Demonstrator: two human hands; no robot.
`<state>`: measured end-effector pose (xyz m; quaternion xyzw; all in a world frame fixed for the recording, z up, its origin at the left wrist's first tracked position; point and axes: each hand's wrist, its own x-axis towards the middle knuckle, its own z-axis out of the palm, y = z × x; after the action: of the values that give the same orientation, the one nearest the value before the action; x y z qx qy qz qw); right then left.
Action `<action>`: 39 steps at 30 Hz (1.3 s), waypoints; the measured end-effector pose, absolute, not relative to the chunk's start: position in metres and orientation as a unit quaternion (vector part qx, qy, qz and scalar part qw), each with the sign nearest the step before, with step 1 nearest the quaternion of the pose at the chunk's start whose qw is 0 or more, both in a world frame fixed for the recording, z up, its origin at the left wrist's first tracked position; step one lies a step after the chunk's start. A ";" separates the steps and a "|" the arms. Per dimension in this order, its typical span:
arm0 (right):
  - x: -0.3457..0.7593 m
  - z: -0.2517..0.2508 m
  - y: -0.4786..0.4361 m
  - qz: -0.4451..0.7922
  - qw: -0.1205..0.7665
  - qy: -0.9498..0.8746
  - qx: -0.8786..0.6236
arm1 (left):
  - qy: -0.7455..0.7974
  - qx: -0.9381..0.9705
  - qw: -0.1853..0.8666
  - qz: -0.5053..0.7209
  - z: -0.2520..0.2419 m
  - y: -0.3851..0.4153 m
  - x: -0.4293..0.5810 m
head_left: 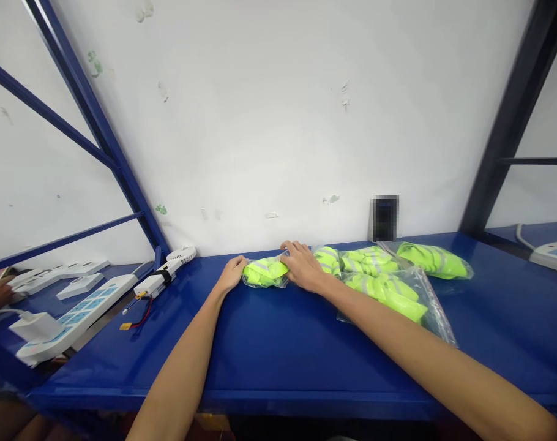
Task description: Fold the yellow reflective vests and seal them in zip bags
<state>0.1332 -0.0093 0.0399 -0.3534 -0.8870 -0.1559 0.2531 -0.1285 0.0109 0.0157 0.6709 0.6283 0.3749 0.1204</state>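
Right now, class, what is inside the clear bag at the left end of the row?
Folded neon-yellow fabric with grey stripes shows through the clear bag. The right grip covers the bag's right end, so that part is hidden.

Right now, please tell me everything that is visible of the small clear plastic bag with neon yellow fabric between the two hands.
The small clear plastic bag is glossy and wrinkled, stuffed with folded neon yellow-green fabric that bears pale grey stripes. It lies flat on the blue metal shelf, close to the white wall. The left hand touches its left end; the right hand lies palm down over its right end. Similar filled bags lie to its right.
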 end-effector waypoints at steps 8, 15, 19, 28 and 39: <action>0.140 0.059 -0.009 -0.183 0.345 -0.865 -0.315 | 0.647 0.613 0.002 0.453 0.034 0.016 -0.148; 0.167 0.115 0.010 0.020 0.446 -0.789 -0.422 | 0.761 0.508 -0.069 0.398 0.048 -0.007 -0.205; 0.171 0.138 0.032 0.075 0.476 -0.733 -0.479 | 0.835 0.428 -0.057 0.340 0.049 -0.018 -0.229; 0.164 0.135 0.029 0.214 0.227 -0.840 -0.444 | 0.803 0.513 -0.196 0.233 0.053 -0.025 -0.178; 0.213 0.088 0.010 0.039 0.029 -0.898 -0.437 | 0.776 0.620 -0.078 0.082 0.048 -0.027 -0.157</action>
<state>0.2133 0.0103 0.0881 -0.4368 -0.8983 0.0388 0.0293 -0.1568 -0.0267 0.0477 0.6203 0.7762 0.0816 -0.0777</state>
